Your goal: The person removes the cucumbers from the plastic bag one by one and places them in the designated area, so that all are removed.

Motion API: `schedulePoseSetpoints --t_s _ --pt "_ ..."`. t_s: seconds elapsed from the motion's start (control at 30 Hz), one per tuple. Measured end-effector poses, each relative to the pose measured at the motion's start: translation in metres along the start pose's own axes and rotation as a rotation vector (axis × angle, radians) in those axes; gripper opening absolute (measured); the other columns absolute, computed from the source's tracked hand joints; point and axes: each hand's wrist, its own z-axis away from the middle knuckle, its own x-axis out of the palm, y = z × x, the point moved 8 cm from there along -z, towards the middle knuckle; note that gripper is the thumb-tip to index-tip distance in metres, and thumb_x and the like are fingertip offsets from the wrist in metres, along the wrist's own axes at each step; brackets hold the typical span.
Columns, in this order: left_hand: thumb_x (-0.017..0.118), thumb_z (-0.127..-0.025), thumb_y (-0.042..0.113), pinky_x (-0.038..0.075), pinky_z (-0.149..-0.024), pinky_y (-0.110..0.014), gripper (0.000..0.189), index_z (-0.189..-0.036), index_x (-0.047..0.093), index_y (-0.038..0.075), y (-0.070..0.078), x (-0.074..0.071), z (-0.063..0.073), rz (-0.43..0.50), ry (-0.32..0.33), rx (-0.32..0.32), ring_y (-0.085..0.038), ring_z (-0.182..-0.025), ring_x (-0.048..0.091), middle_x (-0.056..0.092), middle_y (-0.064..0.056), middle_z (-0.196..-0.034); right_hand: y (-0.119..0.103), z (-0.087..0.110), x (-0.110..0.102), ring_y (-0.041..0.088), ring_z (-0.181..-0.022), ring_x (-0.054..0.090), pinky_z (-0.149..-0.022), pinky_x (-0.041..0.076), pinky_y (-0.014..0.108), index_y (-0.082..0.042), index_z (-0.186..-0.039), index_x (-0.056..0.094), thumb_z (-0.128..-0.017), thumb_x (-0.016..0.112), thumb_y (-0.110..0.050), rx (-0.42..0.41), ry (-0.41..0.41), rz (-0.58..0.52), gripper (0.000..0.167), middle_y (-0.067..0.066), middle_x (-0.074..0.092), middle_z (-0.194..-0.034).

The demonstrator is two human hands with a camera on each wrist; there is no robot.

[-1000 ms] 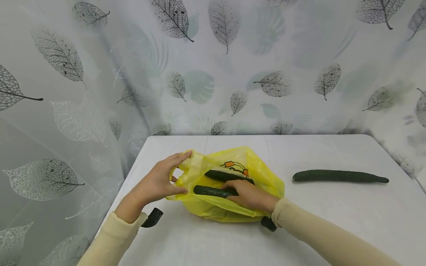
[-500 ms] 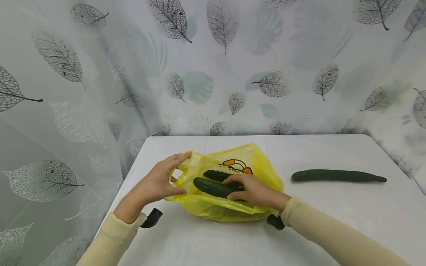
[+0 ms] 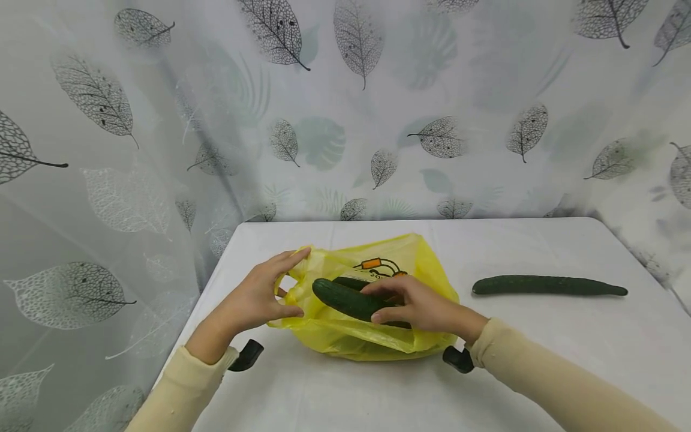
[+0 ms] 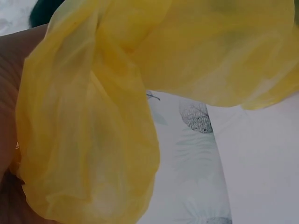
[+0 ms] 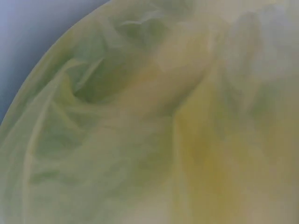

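A yellow plastic bag [image 3: 356, 347] with an orange and black print lies on its side on the table, its mouth facing left. My left hand [image 3: 256, 294] holds the bag's mouth at the left, thumb and fingers spread apart along the rim. Reaching into the bag, my right hand [image 3: 418, 306] grips a dark green cucumber [image 3: 345, 299], whose left end tilts up toward the mouth. Behind it inside the bag shows another dark green piece [image 3: 352, 282], partly covered. The left wrist view shows crumpled bag film [image 4: 88, 140]; blurred yellow film [image 5: 210, 163] fills the right wrist view.
A long cucumber [image 3: 549, 285] lies on the white table [image 3: 540, 354] to the right of the bag. Behind and at the left hangs a leaf-patterned curtain [image 3: 345, 132]. Black wrist-worn pieces [image 3: 247, 355] stick out under both wrists.
My right hand has moved slightly right and up with the cucumber, whose left end has risen and more of which shows. The left hand stays in place.
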Motion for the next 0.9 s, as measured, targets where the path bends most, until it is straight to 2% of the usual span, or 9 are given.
schedulePoseSetpoints --t_s 0.13,0.33,0.53,0.7,0.9 --pt "0.093 -0.068 -0.002 0.060 -0.078 -0.027 0.107 -0.158 0.037 0.012 -0.001 0.000 0.000 -0.006 0.002 -0.002 -0.023 -0.115 0.056 0.047 -0.003 -0.151 -0.006 -0.001 -0.007 0.024 -0.114 0.063 -0.095 0.055 0.036 -0.003 -0.134 0.063 -0.092 0.077 -0.015 -0.028 0.045 -0.093 0.046 0.010 0.064 -0.131" --pt "0.093 -0.067 -0.002 0.060 -0.077 -0.026 0.107 -0.158 0.037 0.012 -0.002 -0.001 0.001 0.004 0.005 -0.003 -0.023 -0.115 0.057 0.047 -0.002 -0.151 -0.019 0.000 -0.018 0.028 -0.116 0.062 -0.095 0.056 0.037 -0.006 -0.134 0.063 -0.092 0.076 -0.009 -0.048 0.114 -0.250 0.044 0.010 0.066 -0.127" --pt "0.093 -0.068 -0.001 0.060 -0.077 -0.026 0.107 -0.158 0.037 0.013 -0.003 -0.001 0.002 0.009 0.006 0.003 -0.022 -0.115 0.057 0.047 -0.002 -0.151 -0.033 0.006 -0.032 0.030 -0.120 0.061 -0.097 0.055 0.039 -0.006 -0.138 0.060 -0.095 0.071 -0.008 -0.052 0.169 -0.362 0.044 0.012 0.064 -0.131" --pt "0.093 -0.068 -0.001 0.060 -0.077 -0.027 0.107 -0.158 0.036 0.013 -0.002 0.000 0.002 0.013 0.005 0.005 -0.023 -0.115 0.057 0.046 -0.002 -0.151 -0.042 0.012 -0.042 0.033 -0.119 0.060 -0.098 0.054 0.042 -0.005 -0.140 0.056 -0.100 0.064 -0.005 -0.070 0.189 -0.483 0.041 0.015 0.063 -0.132" --pt "0.093 -0.068 -0.002 0.060 -0.077 -0.027 0.107 -0.158 0.036 0.012 -0.001 0.000 0.002 0.013 0.004 0.001 -0.023 -0.115 0.057 0.046 -0.002 -0.151 -0.058 0.018 -0.056 0.034 -0.124 0.057 -0.105 0.049 0.043 -0.005 -0.142 0.054 -0.104 0.052 0.001 -0.145 0.167 -0.620 0.039 0.017 0.058 -0.138"
